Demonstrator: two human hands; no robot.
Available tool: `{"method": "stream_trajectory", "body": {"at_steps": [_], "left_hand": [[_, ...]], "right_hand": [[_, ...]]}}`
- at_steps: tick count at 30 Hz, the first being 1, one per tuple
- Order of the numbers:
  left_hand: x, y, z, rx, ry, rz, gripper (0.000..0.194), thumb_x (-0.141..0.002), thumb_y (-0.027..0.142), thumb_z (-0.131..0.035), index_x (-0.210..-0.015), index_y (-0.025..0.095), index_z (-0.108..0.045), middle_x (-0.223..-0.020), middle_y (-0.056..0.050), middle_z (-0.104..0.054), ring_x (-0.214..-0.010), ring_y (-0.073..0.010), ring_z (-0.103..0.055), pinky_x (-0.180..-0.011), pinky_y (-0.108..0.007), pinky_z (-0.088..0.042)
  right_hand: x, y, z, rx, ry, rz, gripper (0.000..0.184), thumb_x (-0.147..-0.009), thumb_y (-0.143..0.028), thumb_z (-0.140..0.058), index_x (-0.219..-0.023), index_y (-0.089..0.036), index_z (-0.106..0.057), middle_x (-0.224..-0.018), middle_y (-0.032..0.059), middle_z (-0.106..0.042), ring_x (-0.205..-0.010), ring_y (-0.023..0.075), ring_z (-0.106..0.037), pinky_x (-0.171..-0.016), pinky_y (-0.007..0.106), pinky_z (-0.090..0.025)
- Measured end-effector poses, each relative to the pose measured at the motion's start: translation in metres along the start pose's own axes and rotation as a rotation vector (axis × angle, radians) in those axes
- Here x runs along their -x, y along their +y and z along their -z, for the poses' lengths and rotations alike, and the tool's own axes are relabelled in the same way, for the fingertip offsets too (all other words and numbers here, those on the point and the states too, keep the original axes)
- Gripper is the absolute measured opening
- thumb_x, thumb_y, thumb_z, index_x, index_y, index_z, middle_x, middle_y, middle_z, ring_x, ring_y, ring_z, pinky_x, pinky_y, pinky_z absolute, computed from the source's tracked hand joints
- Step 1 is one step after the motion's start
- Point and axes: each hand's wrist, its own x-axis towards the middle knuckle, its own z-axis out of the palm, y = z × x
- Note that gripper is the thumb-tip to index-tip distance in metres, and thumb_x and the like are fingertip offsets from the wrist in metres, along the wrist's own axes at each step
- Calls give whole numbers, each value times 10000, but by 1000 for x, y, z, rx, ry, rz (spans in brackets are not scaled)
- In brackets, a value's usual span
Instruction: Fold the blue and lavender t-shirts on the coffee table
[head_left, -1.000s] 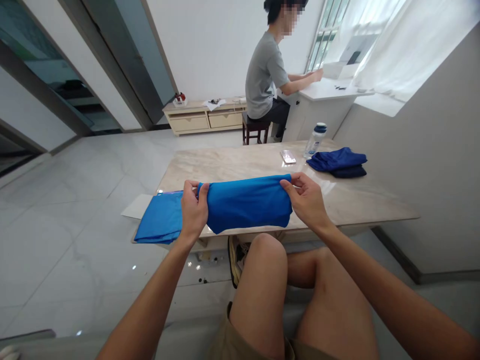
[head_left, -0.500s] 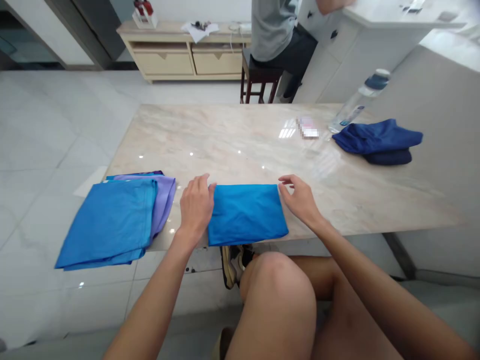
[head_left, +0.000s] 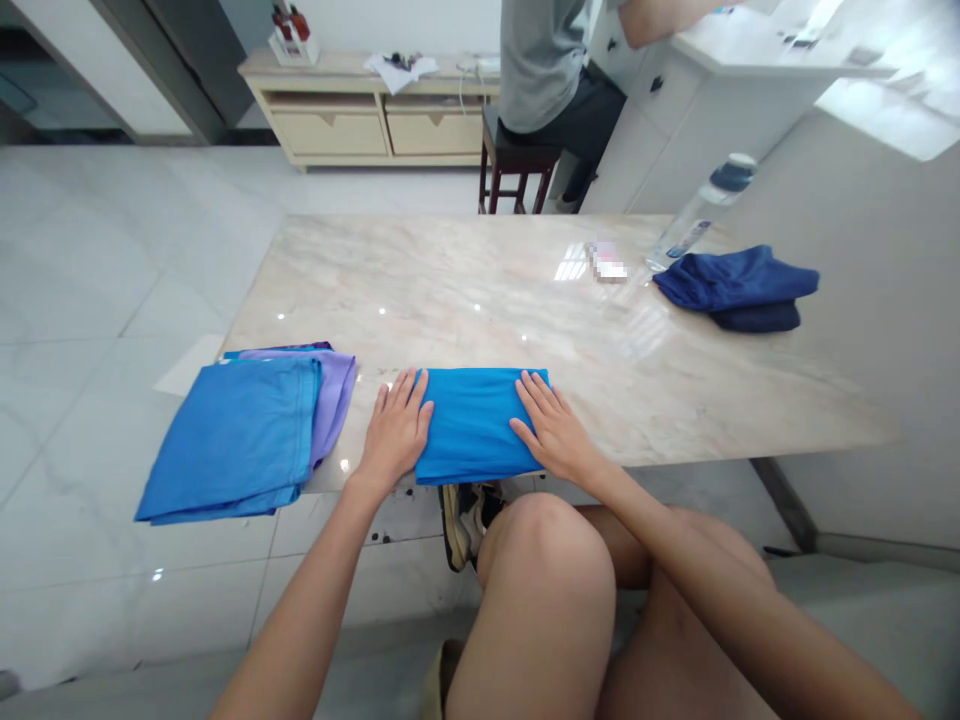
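Observation:
A bright blue folded cloth (head_left: 476,425) lies as a rectangle at the near edge of the marble table (head_left: 420,280). My left hand (head_left: 397,425) rests flat at its left edge, fingers stretched out and the thumb touching the fabric. Across the cloth's right side lies my right hand (head_left: 553,425), palm down with spread fingers. Left of my left hand is a stack of folded cloths (head_left: 232,435), blue on top with a purple one showing beneath; its near corner hangs past the table edge.
At the table's right stand a clear water bottle (head_left: 694,220) and a crumpled navy cloth (head_left: 739,290). A small blurred item (head_left: 606,262) lies near the bottle. Beyond the table, a person in grey (head_left: 544,70) sits on a dark stool (head_left: 517,150) by a cream cabinet (head_left: 330,130).
My right hand has moved left from beside the cloth's far right corner onto its right side and flattened. My left hand has flattened at the left edge. The view has shifted slightly.

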Motion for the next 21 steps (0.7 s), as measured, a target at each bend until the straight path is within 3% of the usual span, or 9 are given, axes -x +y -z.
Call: {"method": "stream_trajectory", "body": {"at_steps": [2, 4, 7, 9, 12, 15, 18, 21], "left_hand": [[9, -11, 2, 30, 31, -6, 628, -1159, 424, -277, -1687, 157, -488, -1759, -138, -488, -1666, -302, -414, -1397, -587, -283], [16, -16, 2, 69, 87, 13, 602, -1155, 398, -274, -1620, 147, -561, -1703, -156, -561, -1627, -293, -478, -1388, -564, -317], [19, -14, 2, 91, 150, 60, 561, -1141, 380, -308, -1520, 130, -638, -1640, -187, -620, -1576, -317, -537, -1361, -565, -363], [18, -10, 4, 87, 164, 77, 529, -1128, 363, -336, -1462, 126, -672, -1607, -199, -645, -1539, -333, -569, -1337, -565, -389], [14, -6, 9, 72, 162, 82, 487, -1110, 327, -361, -1396, 129, -701, -1564, -208, -673, -1500, -340, -595, -1300, -554, -420], [12, -6, 12, 52, 154, 74, 464, -1099, 324, -372, -1362, 143, -707, -1546, -201, -685, -1485, -343, -600, -1273, -547, -439], [11, -9, 11, 33, 163, 74, 476, -1090, 345, -354, -1343, 148, -705, -1539, -196, -689, -1463, -355, -612, -1252, -556, -456], [8, -14, 9, 22, 183, 48, 501, -1075, 388, -337, -1308, 145, -708, -1492, -206, -715, -1416, -371, -646, -1228, -568, -485]], "right_hand": [[-12, 16, 9, -51, 47, -56, 667, -1168, -541, -318, -1711, -185, -466, -1767, 161, -451, -1632, 333, -412, -1354, 585, -302], [-32, 30, 20, -106, 81, -208, 612, -1138, -507, -406, -1614, -163, -578, -1625, 198, -585, -1504, 358, -525, -1295, 575, -370], [-61, 39, 34, -162, 30, -513, 528, -1059, -543, -592, -1447, -209, -720, -1502, 187, -633, -1424, 397, -538, -1231, 603, -396], [-75, 37, 39, -161, -19, -602, 451, -997, -575, -718, -1305, -256, -801, -1519, 159, -609, -1450, 415, -503, -1231, 611, -377], [-85, 29, 39, -156, -69, -525, 340, -931, -506, -850, -1142, -239, -842, -1469, 140, -655, -1424, 400, -538, -1213, 556, -401], [-82, 33, 36, -268, -59, -370, 239, -973, -378, -831, -1119, -190, -807, -1246, 117, -774, -1213, 291, -681, -1075, 395, -501], [-63, 57, 41, -334, 48, -300, 164, -982, -308, -823, -1071, -179, -775, -1103, 89, -809, -1063, 235, -729, -944, 309, -530], [-26, 103, 59, -307, 183, -392, 137, -963, -286, -841, -1030, -193, -765, -1064, 73, -818, -1041, 230, -742, -940, 307, -541]]}}
